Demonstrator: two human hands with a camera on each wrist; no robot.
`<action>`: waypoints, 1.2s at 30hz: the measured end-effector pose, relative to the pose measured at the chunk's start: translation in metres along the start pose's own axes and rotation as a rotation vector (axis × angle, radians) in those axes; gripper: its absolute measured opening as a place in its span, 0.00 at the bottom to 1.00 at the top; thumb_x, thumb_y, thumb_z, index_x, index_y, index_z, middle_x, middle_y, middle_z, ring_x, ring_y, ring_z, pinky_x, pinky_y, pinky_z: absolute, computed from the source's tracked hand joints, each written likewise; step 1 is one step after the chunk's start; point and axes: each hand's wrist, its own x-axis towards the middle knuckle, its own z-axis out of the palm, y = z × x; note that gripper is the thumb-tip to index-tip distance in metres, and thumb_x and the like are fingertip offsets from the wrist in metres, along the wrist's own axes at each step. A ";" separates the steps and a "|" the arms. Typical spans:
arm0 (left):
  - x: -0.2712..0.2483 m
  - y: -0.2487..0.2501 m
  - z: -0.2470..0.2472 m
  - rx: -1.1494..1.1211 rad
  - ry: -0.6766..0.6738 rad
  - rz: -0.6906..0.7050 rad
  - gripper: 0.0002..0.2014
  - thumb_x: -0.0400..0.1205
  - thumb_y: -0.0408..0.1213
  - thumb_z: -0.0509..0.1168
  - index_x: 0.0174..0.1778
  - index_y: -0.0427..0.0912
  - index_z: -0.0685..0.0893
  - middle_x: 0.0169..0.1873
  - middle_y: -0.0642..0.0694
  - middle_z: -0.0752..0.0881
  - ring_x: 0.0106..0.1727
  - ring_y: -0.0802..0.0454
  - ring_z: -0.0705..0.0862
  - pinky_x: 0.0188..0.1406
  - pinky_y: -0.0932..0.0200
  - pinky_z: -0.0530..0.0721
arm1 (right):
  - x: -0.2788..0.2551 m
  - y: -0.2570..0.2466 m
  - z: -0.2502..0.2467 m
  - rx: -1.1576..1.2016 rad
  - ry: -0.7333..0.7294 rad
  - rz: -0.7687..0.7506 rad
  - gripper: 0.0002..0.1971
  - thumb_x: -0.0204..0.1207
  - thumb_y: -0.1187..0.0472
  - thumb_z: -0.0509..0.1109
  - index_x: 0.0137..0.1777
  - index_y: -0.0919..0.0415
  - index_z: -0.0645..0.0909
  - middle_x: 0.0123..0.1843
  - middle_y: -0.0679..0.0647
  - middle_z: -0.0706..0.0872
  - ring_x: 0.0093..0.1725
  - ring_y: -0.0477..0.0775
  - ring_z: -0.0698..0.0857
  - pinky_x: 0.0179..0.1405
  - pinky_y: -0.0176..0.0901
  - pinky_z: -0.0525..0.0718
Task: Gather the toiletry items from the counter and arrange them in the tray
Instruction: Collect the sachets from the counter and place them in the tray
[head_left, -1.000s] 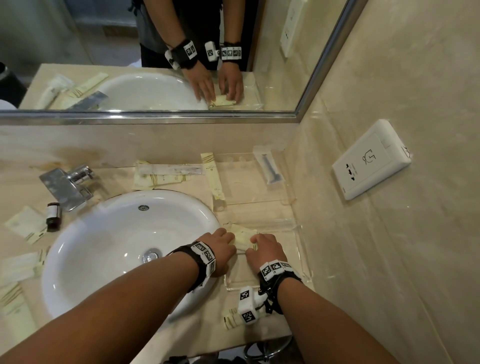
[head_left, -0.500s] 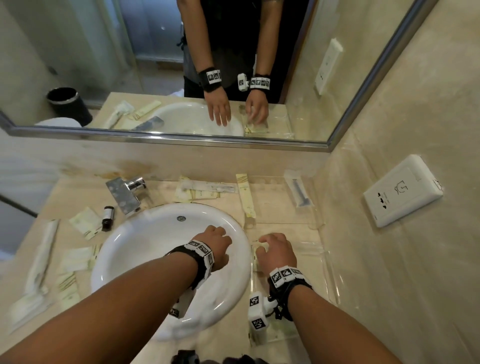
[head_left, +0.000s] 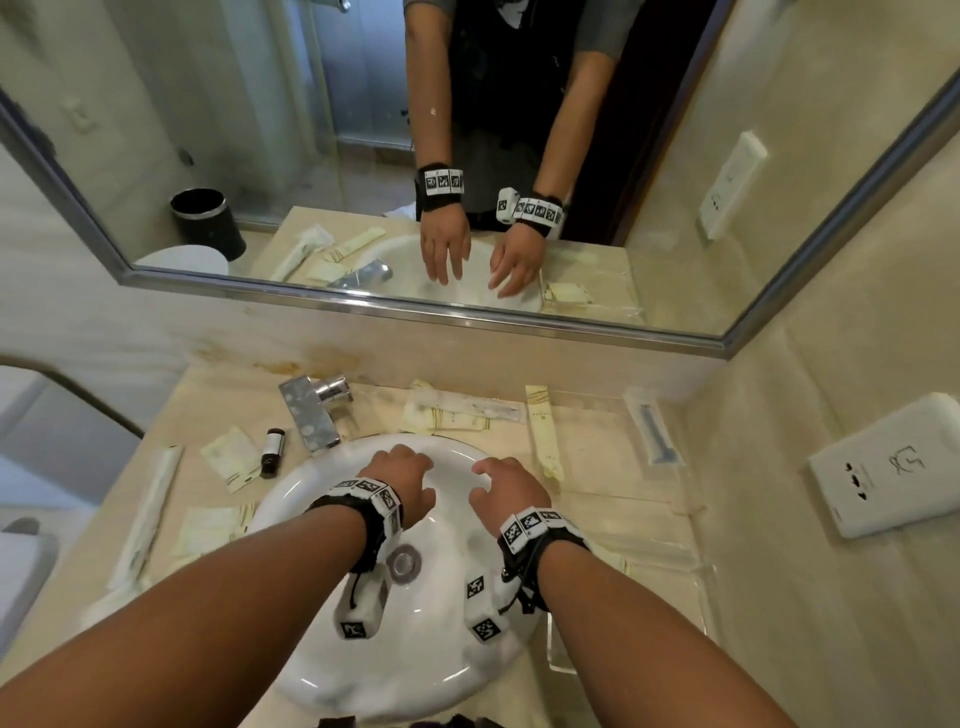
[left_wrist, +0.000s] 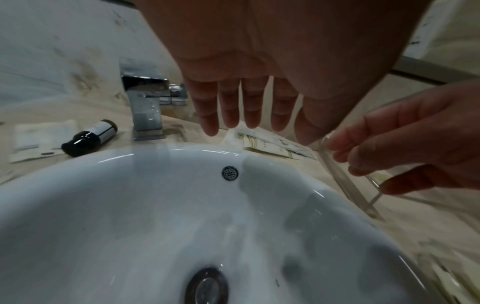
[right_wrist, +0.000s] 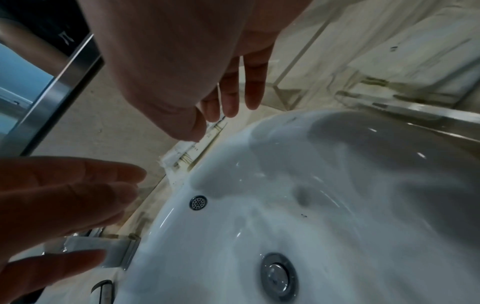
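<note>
Both hands hover over the white sink (head_left: 415, 649), fingers spread and holding nothing. My left hand (head_left: 400, 467) (left_wrist: 233, 107) is over the basin's back left, my right hand (head_left: 498, 480) (right_wrist: 228, 92) beside it, near the basin's right rim. A clear tray (head_left: 693, 506) stands right of the sink, with a razor packet (head_left: 652, 434) in its far compartment and a long yellow sachet (head_left: 543, 431) along its left edge. A pale packet (head_left: 618, 562) in its near compartment is mostly hidden by my right wrist. Flat packets (head_left: 457, 413) lie behind the basin.
A chrome tap (head_left: 314, 410) stands at the basin's back left. Left of it lie a small dark bottle (head_left: 272, 449), a pale sachet (head_left: 231, 457), a long white packet (head_left: 150, 514) and more sachets (head_left: 213, 527). A white socket panel (head_left: 888, 473) is on the right wall.
Both hands have left the pale packet in the tray's near compartment and moved left over the basin, the left first. Their fingers have opened. The head view has risen.
</note>
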 end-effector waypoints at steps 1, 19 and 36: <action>0.004 -0.002 -0.002 -0.013 0.001 -0.009 0.27 0.81 0.51 0.61 0.78 0.53 0.70 0.76 0.47 0.70 0.74 0.44 0.70 0.69 0.47 0.77 | 0.005 -0.004 0.000 -0.005 -0.013 -0.002 0.22 0.83 0.49 0.63 0.77 0.43 0.75 0.77 0.49 0.74 0.68 0.53 0.81 0.68 0.47 0.80; 0.110 -0.028 -0.007 -0.206 -0.026 -0.213 0.26 0.80 0.50 0.64 0.76 0.52 0.74 0.77 0.44 0.67 0.74 0.41 0.70 0.72 0.46 0.73 | 0.115 -0.037 0.012 -0.181 -0.175 -0.042 0.29 0.78 0.50 0.65 0.81 0.39 0.71 0.87 0.53 0.63 0.85 0.59 0.62 0.81 0.55 0.68; 0.164 -0.041 0.005 -0.165 -0.172 -0.266 0.19 0.80 0.45 0.62 0.68 0.52 0.81 0.65 0.42 0.74 0.67 0.42 0.76 0.63 0.50 0.81 | 0.147 -0.038 0.021 -0.453 -0.266 -0.048 0.35 0.73 0.44 0.68 0.81 0.42 0.64 0.84 0.57 0.57 0.78 0.66 0.63 0.72 0.63 0.69</action>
